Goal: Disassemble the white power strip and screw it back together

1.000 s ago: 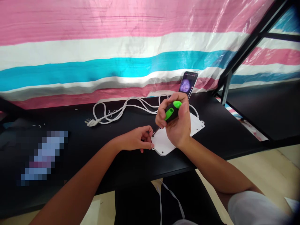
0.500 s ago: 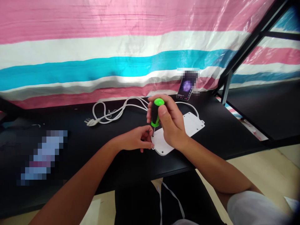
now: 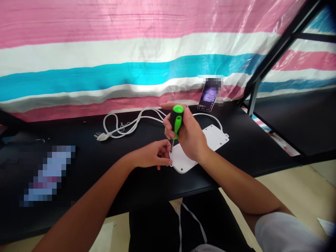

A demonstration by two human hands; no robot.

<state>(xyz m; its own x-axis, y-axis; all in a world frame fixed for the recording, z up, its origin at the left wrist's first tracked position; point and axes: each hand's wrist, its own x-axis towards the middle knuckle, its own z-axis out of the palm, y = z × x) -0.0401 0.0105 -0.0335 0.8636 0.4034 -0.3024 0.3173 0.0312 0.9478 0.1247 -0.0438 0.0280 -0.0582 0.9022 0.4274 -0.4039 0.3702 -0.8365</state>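
A flat white casing (image 3: 183,157) with screw holes lies slantwise on the black table. My right hand (image 3: 190,131) is wrapped round a green and black screwdriver (image 3: 177,119), held nearly upright. Its shaft points down to a hole near the casing's left end. My left hand (image 3: 160,154) pinches the casing's left end between thumb and fingers, close beside the screwdriver tip. Whether a screw sits under the tip is too small to tell.
A white cable (image 3: 136,122) with a plug (image 3: 101,136) lies looped behind my hands. At the back, a lit phone (image 3: 207,98) leans against the striped sheet (image 3: 118,77). A blurred flat object (image 3: 49,175) rests at the left of the black table (image 3: 91,178).
My right hand has turned round the screwdriver handle, its thumb no longer showing on the near side and the handle rotated. My left hand and the casing stay nearly in place.
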